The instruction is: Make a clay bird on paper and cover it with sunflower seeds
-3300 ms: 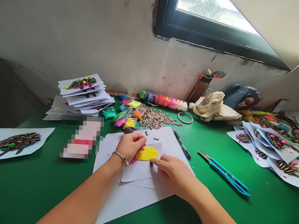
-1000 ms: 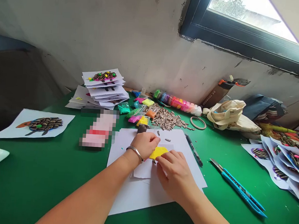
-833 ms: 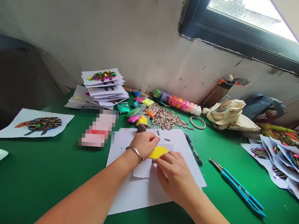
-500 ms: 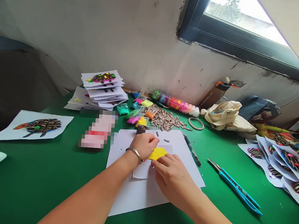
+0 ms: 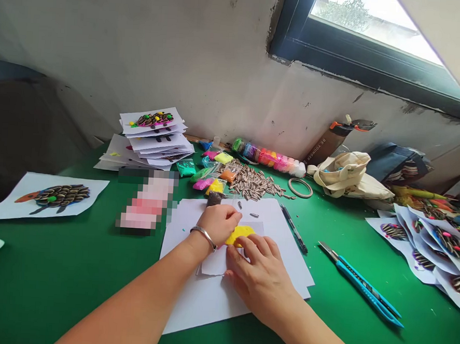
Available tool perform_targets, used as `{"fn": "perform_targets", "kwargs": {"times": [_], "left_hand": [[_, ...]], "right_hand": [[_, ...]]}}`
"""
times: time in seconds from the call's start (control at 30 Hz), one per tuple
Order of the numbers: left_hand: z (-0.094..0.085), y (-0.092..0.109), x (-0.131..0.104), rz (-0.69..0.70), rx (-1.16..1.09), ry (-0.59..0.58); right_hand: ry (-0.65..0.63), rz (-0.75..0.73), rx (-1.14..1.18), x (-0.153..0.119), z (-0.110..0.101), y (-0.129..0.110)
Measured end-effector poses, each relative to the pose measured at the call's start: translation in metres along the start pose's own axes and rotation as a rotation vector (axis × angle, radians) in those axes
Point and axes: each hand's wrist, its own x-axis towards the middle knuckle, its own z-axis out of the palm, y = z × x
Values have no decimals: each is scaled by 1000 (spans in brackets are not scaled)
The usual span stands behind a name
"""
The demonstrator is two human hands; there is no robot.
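A flattened piece of yellow modelling clay [image 5: 240,235] lies on a small piece of white paper [image 5: 213,265], above larger white sheets [image 5: 194,310]. My left hand [image 5: 219,223], with a silver bangle at its wrist, is closed at the clay's left side; its fingertips hide whatever is in them. Bent and somewhat apart, the fingers of my right hand [image 5: 261,267] rest over the clay's lower right edge and the small paper. Two sunflower seeds lie just beyond the clay, one of them a striped seed [image 5: 254,215]. A dark packet [image 5: 214,198] is partly behind my left hand.
A pen [image 5: 294,229] and blue utility knife [image 5: 359,283] lie to the right. Behind are a sunflower seed pile [image 5: 255,181], clay packets [image 5: 203,184] and a tape roll [image 5: 300,187]. Seed-turtle pictures are stacked at back left [image 5: 154,141] and right [image 5: 424,246].
My right hand has shifted slightly left, its fingers now reaching farther over the yellow clay and spreading a little. My left hand stays closed at the clay's left side. The view has shifted slightly.
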Motion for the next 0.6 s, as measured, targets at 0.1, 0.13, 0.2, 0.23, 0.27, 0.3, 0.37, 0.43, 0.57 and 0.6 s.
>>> {"fn": "perform_targets", "kwargs": {"times": [0.1,0.13,0.2,0.23,0.27,0.3,0.37,0.43,0.57,0.6], "left_hand": [[0,0,0,-2,-3,-4],[0,0,0,-3,-4,-4],[0,0,-1,-3,-6,-4],[0,1,-1,-3,-7,-3],[0,1,-1,-3,-7,-2],[0,1,-1,-3,-6,0],[0,1,-1,-3,-3,4],[0,1,-1,0,0,7],[0,2,-1,13,3,9],[-1,2,-2,17,4,10]], "right_hand": [[22,15,42,0,-3,1],[44,17,58,0,-5,1],[99,26,81,-1,-8,2],[121,32,85,-2,-9,3],[129,35,87,-2,-10,3],[123,35,88,-2,-10,3],[89,24,82,-2,-9,2],[46,17,74,-1,-7,1],[29,32,103,0,-7,0],[40,36,118,0,-8,1]]}}
